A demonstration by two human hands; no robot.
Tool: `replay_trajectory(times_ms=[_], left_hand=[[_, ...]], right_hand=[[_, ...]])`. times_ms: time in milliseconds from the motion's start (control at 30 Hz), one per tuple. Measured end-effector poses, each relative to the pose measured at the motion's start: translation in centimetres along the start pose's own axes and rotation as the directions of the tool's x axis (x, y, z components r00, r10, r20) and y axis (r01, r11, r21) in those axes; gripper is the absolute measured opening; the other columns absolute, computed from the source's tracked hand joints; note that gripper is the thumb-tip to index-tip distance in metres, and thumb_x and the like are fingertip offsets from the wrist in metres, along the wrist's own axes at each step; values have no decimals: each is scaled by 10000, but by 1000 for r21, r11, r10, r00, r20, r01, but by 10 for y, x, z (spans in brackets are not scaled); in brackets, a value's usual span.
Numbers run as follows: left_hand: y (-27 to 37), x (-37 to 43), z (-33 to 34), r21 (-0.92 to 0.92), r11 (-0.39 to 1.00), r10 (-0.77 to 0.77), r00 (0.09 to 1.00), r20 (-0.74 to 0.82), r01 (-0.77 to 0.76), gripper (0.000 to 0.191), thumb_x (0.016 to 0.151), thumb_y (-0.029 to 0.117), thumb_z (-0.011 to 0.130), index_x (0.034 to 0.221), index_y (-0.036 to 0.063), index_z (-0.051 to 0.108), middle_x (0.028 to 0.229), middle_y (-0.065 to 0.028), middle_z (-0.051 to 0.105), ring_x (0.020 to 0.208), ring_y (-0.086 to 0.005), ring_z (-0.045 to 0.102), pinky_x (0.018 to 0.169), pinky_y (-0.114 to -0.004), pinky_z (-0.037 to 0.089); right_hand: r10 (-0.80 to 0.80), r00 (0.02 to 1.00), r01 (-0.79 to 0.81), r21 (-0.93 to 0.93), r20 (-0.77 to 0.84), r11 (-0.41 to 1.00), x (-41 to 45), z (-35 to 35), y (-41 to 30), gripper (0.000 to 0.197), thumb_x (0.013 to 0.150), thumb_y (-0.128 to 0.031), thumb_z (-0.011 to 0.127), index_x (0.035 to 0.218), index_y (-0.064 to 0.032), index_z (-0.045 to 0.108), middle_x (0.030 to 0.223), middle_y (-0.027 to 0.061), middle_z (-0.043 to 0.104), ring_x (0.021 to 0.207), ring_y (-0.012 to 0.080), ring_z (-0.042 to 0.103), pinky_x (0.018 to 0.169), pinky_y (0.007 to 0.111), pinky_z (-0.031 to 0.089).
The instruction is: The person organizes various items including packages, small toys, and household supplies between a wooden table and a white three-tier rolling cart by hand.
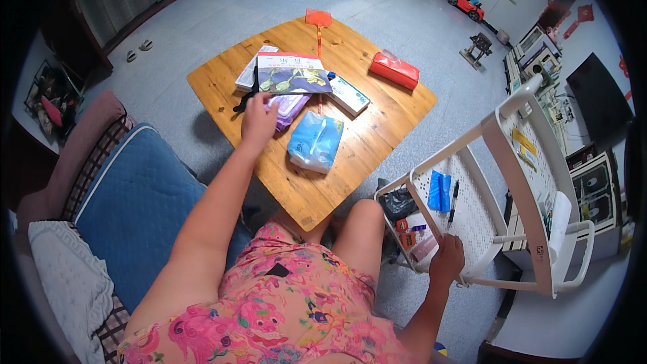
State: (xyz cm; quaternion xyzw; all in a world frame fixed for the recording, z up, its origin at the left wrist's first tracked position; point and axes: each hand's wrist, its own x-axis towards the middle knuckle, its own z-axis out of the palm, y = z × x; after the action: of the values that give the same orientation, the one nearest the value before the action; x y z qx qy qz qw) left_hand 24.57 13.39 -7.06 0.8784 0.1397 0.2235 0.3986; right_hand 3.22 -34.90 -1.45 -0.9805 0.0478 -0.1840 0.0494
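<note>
My left hand (260,120) rests at the lower edge of a book (294,75) with a flower cover, above a purple packet (289,107); whether its fingers grip anything cannot be told. The book lies over the end of a white box (251,71). Right of the packet stands a blue plastic pack (316,141), and above that a white and blue carton (348,95). My right hand (447,259) is at the frame of a white rolling cart (438,227), its fingers curled at the rim. A blue packet (440,191) and a black pen (454,203) lie on the cart's shelf.
On the wooden table (227,78) are also a red fly swatter (318,19) and a red tissue pack (394,70). A blue-covered sofa (141,202) stands at left. Slippers (139,50) and a small stool-like object (476,50) are on the floor. A television (600,101) is at right.
</note>
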Motion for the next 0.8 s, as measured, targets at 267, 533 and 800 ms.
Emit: replay_trajectory(times_ms=[267,533,800], left_hand=[[-3,90,40,313,897,-370,918,143,312,771,802,526,745,1271,-52,544,1267,-281,629,1168,-417,623,982,-488,500],[-95,151,41,187,980,-110,963,247,64,343,799,246,758,911,-74,705,792,-184,710,691,-286,686,602,-386,544],[-16,118,-30,-599,-237,16,620,785,765,121,898,-45,490,821,28,432,702,-25,364,616,-113,373,510,-251,347]], right_hand=[[165,986,-165,-66,-5,984,-12,-4,11,67,927,-99,598,947,-40,623,946,164,637,886,401,622,725,491,493],[126,991,-128,-31,-55,991,-8,10,-6,55,902,-99,604,952,-94,626,951,130,650,881,378,640,720,492,510],[58,951,-35,82,-305,996,-15,-15,-37,187,912,-107,637,1097,-80,650,986,114,662,939,333,646,800,429,524]])
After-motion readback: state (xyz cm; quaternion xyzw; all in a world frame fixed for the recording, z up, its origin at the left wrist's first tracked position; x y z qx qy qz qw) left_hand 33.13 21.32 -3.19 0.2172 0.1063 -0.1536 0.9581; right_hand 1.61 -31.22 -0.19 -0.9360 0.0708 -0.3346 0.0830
